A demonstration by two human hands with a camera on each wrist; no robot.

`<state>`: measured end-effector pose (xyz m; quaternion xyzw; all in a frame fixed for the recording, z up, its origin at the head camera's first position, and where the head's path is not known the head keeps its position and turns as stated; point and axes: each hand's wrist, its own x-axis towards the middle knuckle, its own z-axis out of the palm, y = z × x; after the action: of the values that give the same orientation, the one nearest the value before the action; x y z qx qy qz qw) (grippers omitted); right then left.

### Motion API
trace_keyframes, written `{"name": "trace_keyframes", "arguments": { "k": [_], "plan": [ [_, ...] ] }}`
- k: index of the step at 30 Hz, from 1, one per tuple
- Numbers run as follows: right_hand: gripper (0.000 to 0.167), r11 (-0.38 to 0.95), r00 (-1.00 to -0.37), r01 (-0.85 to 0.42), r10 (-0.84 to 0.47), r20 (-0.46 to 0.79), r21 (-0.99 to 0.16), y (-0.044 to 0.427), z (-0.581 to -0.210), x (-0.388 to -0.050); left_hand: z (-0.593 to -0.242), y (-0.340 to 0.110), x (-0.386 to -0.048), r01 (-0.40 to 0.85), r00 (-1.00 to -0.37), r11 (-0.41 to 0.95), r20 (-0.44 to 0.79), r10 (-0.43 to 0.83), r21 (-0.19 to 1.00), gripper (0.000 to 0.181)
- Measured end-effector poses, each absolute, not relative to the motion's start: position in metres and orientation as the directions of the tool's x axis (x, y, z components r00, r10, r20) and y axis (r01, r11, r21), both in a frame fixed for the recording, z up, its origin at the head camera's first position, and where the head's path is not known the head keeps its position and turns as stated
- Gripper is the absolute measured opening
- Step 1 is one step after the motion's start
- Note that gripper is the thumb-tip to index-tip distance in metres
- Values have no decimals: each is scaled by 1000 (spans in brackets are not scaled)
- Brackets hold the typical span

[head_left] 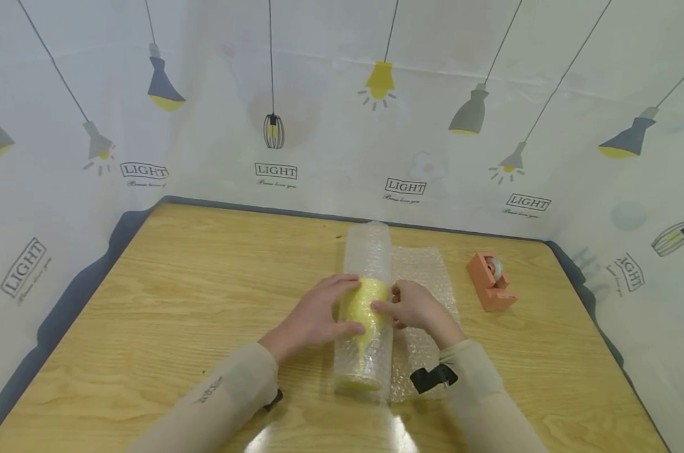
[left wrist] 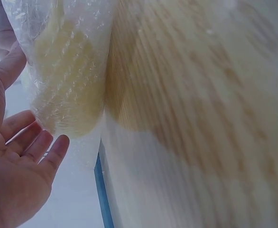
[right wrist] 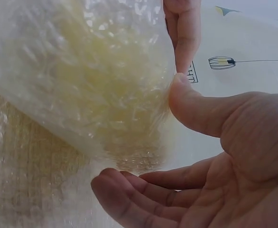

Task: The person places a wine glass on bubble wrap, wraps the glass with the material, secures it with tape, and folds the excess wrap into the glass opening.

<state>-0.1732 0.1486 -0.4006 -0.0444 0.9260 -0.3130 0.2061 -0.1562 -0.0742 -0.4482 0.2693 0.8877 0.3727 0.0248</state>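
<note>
Two-handed, steadies a yellow glass (head_left: 367,294) lying in bubble wrap (head_left: 367,248) on the table (head_left: 206,302), with left hand (head_left: 316,316) loosely spread against it and right hand (head_left: 419,309) curled lightly around the wrap, and could chip the foot (head_left: 357,382) through scant overhang at the near end.

Place: screened booth — lamp-print sheeting (head_left: 325,126) on three sides | wood-grain tabletop (head_left: 217,270)
</note>
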Motion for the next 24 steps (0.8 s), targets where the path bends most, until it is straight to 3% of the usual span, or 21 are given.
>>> {"name": "trace_keyframes", "arguments": {
  "k": [10, 24],
  "plan": [
    [46, 850, -921, -65, -252, -295, -523, 157, -404, -176, -447, -69, -158, 464, -845, 563, 150, 514, 684, 84],
    [59, 865, -907, -70, -262, -328, -497, 162, -401, -177, -442, -71, -163, 499, -802, 540, 126, 584, 678, 69]
  ]
}}
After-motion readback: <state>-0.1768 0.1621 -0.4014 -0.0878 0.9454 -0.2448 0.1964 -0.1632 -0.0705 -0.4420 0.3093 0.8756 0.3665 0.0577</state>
